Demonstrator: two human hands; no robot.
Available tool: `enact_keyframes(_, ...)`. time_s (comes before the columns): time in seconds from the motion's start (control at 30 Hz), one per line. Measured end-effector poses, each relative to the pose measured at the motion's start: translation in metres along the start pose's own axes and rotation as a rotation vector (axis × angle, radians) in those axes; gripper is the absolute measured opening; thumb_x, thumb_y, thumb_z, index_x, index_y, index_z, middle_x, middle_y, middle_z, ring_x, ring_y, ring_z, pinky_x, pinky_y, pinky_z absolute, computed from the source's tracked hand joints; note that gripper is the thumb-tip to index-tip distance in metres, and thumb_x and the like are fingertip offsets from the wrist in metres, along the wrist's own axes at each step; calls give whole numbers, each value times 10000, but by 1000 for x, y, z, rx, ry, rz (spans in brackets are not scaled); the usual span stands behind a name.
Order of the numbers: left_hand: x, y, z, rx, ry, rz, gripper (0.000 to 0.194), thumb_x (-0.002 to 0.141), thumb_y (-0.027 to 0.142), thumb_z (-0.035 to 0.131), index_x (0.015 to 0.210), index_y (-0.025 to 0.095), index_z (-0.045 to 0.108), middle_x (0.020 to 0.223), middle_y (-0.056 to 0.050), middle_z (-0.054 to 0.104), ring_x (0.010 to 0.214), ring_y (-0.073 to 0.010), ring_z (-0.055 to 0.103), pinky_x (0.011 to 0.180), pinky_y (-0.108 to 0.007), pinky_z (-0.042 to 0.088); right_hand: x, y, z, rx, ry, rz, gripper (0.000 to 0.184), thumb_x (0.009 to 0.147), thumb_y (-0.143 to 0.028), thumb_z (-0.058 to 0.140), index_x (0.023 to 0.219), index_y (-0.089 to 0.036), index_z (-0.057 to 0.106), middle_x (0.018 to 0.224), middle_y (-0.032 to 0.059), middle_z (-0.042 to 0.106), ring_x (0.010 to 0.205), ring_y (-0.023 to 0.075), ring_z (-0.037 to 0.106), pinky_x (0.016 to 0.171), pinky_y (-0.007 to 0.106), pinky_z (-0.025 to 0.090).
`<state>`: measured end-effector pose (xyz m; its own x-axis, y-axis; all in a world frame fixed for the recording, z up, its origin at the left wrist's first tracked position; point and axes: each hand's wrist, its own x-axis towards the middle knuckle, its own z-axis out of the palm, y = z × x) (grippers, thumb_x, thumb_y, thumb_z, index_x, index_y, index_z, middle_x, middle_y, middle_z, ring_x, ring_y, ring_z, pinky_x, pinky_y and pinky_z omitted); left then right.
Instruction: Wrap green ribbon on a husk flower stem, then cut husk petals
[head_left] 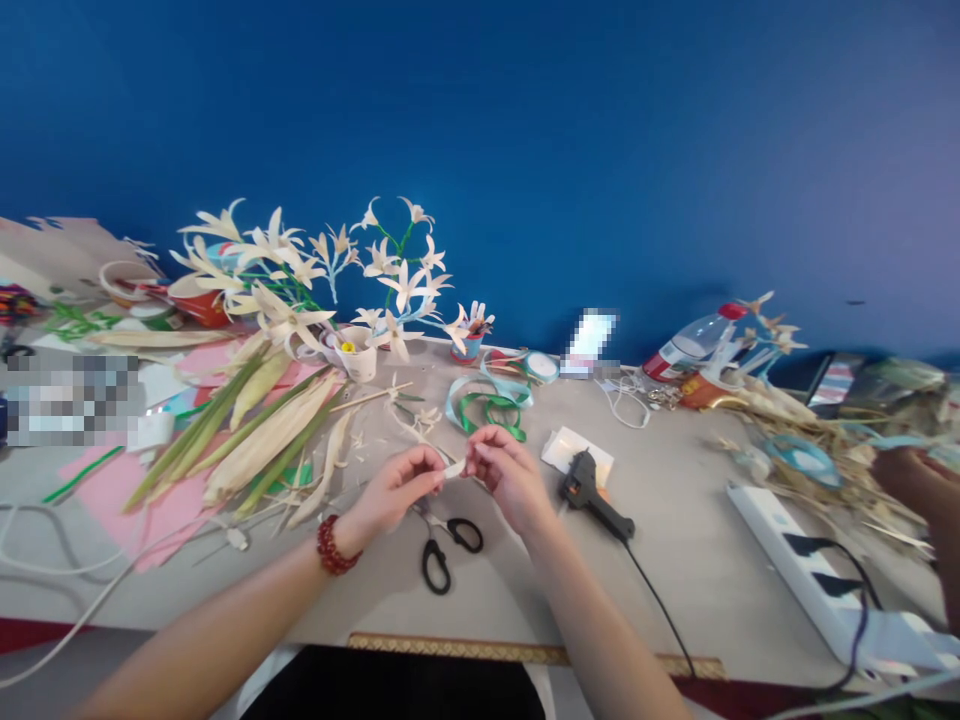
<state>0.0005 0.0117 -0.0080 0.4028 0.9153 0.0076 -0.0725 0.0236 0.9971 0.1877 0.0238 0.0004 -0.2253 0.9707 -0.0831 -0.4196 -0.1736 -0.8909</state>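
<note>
Between my two hands, over the middle of the table, is a small pale strip (454, 469), perhaps a piece of corn husk. My left hand (405, 482) pinches its left end between thumb and fingers; a red bead bracelet (337, 546) circles that wrist. At the strip's other end, my right hand (504, 470) has its fingertips pressed together. Scissors with black handles (451, 552) lie just below my hands, their blades partly hidden by my left hand. Right of my right hand, a black hot glue gun (596, 497) rests beside a small white card (556, 446).
Corn husks (274, 445) lie on pink paper (105, 490) at left. Pale handmade flowers (281, 310) stand behind, near a white cup (358, 360). Green ribbon (491, 412) lies beyond my hands. At right are a power strip (795, 570), a plastic bottle (694, 345) and another person's hand (911, 480).
</note>
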Motion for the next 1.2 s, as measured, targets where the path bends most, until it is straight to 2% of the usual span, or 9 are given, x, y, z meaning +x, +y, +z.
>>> enact_keyframes(0.23,0,0,1,-1,19,25,183,855,355,594,825,175,578,738,-7,548,668,-124,502,591,-241,400,-1,-1,2,-92,-58,29,281,751,-301,729,995,-216,618,939,17,620,708,129,588,703,284,521)
enact_keyframes(0.37,1,-1,1,8,57,24,194,842,365,611,817,173,594,729,-8,568,680,-133,521,611,-251,422,-2,-3,1,-84,-54,62,245,762,-304,725,955,-201,615,816,-4,619,652,120,596,669,269,508)
enact_keyframes(0.6,2,-1,0,77,1,120,144,860,317,596,891,183,641,903,-52,636,853,-178,571,765,-301,450,-6,1,10,-156,-92,-74,229,746,-281,750,912,-209,608,765,-15,619,684,130,598,688,271,486)
enact_keyframes(0.73,3,-1,1,95,28,157,137,845,317,615,829,183,637,844,-41,623,813,-172,567,760,-302,453,-4,2,10,-267,-116,-99,241,777,-358,715,920,-217,582,782,-4,619,681,144,593,675,290,486)
enact_keyframes(0.8,4,-1,0,87,52,146,157,828,331,631,791,178,626,795,-29,600,764,-160,550,723,-290,453,-4,-3,9,-425,-83,-134,229,825,-413,651,903,-215,567,747,-9,602,652,145,582,633,281,470)
enact_keyframes(0.87,5,-2,-1,58,93,122,173,809,346,651,789,177,618,776,-20,582,742,-153,540,693,-280,453,-10,-12,7,-743,-87,-154,260,868,-467,577,826,-210,564,686,-15,582,612,143,556,575,259,416)
enact_keyframes(1.0,7,-3,-5,-8,177,105,169,792,338,669,822,182,612,801,-13,573,745,-143,538,675,-264,451,-36,-20,13,-1505,-288,-84,363,741,-551,686,702,-204,588,662,3,629,600,163,557,534,254,300)
enact_keyframes(1.1,9,-7,-9,-41,212,169,147,795,311,667,807,176,610,873,-29,572,825,-154,540,750,-279,450,-58,-12,21,-1775,-339,-42,365,663,-508,756,821,-208,620,792,40,688,702,227,630,544,262,302)
enact_keyframes(1.2,9,-10,-10,-114,225,176,131,791,288,676,815,178,610,885,-32,578,836,-153,540,761,-280,446,-70,-4,25,-1892,-279,21,383,688,-455,741,947,-203,613,894,69,700,776,268,659,560,275,331)
